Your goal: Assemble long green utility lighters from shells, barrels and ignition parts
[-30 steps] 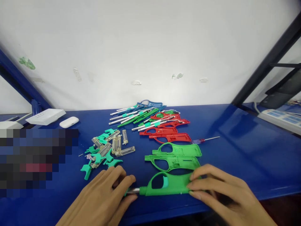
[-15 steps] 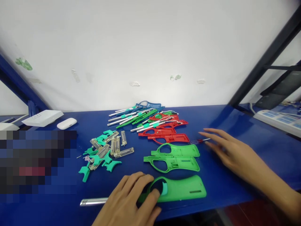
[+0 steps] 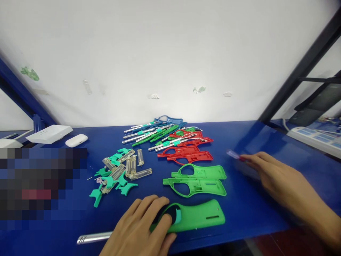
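Note:
Near the table's front edge, my left hand [image 3: 141,225] is wrapped round a green lighter body [image 3: 198,217] with a metal tube [image 3: 94,237] pointing left and a teal trigger [image 3: 177,216] in its loop. At the right, my right hand [image 3: 277,174] pinches a small screwdriver [image 3: 233,154] by its red end, its clear handle pointing left; its shaft is hidden by the fingers. Between the hands lie two open green shell halves [image 3: 210,172]. Beyond them are red shell halves [image 3: 190,156].
Teal triggers [image 3: 128,188] and clear fuel tanks [image 3: 141,173] lie in a pile left of centre. Blue, green and red lighter parts [image 3: 160,133] lie at the back. A white case [image 3: 76,140] and white box [image 3: 49,134] stand left, a power strip [image 3: 314,138] right.
My right hand has closed on the screwdriver and lifted it off the table, slightly to the right. My left hand has shifted the green lighter a little left.

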`<move>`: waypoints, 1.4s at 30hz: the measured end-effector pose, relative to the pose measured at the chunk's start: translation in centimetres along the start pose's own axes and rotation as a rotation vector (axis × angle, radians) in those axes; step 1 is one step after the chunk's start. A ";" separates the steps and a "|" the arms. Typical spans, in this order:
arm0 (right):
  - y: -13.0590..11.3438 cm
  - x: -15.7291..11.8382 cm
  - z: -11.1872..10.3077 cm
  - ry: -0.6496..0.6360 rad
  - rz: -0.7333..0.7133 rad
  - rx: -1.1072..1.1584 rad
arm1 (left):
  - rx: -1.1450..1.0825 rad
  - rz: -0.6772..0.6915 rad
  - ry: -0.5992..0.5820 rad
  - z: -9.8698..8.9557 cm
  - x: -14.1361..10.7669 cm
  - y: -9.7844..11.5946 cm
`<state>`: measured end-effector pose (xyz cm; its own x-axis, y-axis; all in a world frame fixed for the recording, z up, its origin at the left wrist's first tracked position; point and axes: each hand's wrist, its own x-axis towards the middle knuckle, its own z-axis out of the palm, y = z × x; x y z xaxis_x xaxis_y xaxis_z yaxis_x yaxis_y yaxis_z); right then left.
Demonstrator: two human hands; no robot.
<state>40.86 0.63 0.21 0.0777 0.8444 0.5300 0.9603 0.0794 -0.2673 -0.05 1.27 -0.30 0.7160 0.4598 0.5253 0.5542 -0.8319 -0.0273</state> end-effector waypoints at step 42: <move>-12.5 -3.3 1.5 0.085 0.247 0.713 | 0.024 0.007 0.025 0.7 0.0 -0.1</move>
<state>28.19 -2.33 0.58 0.3161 0.8407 0.4396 0.5085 0.2410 -0.8266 0.12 1.57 -0.88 0.7095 0.4459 0.5457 0.5592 -0.8275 -0.0509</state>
